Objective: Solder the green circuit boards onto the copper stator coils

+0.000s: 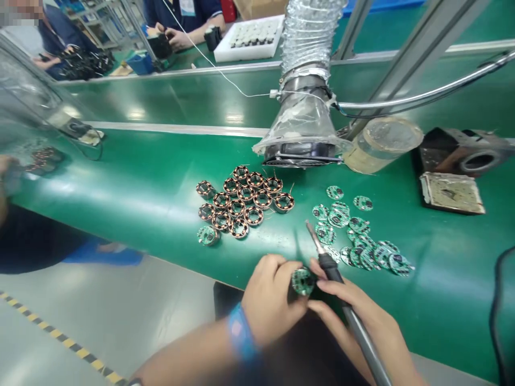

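Note:
My left hand (271, 300) grips a round green circuit board (302, 281), which seems to sit on a ring-shaped part. My right hand (354, 316) holds a soldering iron (332, 269) like a pen, with its thin tip (310, 233) pointing away from me, just beyond the board and apart from it. Beyond my hands, a cluster of copper-wound rings (241, 201) lies on the green bench (120, 182). To their right is a loose pile of round green circuit boards (358, 236). One assembled ring with a board (208, 235) sits apart.
A silver ducted fume extractor (303, 112) stands behind the parts. To its right are a clear cylindrical container (382, 145), a worn pad (451, 193) and a dark metal block (462, 153). A black cable (497, 321) hangs at right. Co-workers and a white foam tray (249, 37) are beyond.

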Motion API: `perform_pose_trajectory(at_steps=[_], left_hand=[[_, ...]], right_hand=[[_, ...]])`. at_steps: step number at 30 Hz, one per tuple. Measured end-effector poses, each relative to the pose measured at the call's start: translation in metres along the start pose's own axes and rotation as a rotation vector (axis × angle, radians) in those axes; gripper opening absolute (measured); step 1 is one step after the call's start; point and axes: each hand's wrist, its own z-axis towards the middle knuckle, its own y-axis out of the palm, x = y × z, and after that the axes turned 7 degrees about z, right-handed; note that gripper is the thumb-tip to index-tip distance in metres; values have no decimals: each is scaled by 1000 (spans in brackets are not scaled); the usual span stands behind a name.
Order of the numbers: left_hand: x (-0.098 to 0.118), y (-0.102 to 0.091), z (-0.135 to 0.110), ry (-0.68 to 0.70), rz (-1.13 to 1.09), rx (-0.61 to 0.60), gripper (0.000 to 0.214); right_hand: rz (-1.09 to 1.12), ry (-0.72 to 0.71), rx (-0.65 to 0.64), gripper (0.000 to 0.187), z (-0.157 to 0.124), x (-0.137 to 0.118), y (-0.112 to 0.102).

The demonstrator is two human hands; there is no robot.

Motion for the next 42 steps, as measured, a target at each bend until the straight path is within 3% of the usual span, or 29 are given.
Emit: perform_pose_trajectory(at_steps=[4, 6, 10, 14, 16, 19, 21, 24, 28, 31, 34, 38, 40, 42], left_hand=[[-35, -28, -20, -191, 301, 276, 38], [-62, -47, -25, -217, 405, 330, 40], [-103, -73, -19, -245, 493, 382, 44], [-100, -77, -6, -324, 588, 539, 65], [-86, -72, 1, -253, 647, 605, 63], [-66, -62, 12, -71, 639, 435, 34], [-58, -58, 17, -67, 640, 361, 21], [-49, -51, 17, -69, 631, 350, 10], [-27, -29, 5, -6, 443, 329, 10], [-10, -14, -4, -2, 159, 284, 31], [-3, -15, -1, -159, -169, 186, 47], [-6, -25, 19, -516, -574, -145, 30], [-5, -24, 25, -605, -784, -295, 30], [-1, -20, 25, -660, -948, -363, 32]], right_hand=[[23, 41, 135, 31, 1, 26, -15], [-14, 48, 164, 29, 5, 40, -23], [-107, 11, 72, 20, 15, 55, -24], [-217, -80, 21, 17, 18, 44, -12], [-251, -113, 36, 14, 14, 39, -8], [-224, -160, -5, 12, 3, 41, -5], [-190, -160, -46, 16, -4, 45, -5], [-167, -131, -45, 17, -5, 43, -7], [-257, -99, 53, 16, 2, 32, -8], [-267, -73, 37, 14, 5, 33, -9], [-181, -70, 16, 18, 2, 36, -14], [63, -39, 3, 28, 1, 28, -25], [153, -32, -47, 31, 1, 20, -27], [174, -40, -124, 33, -1, 16, -26]])
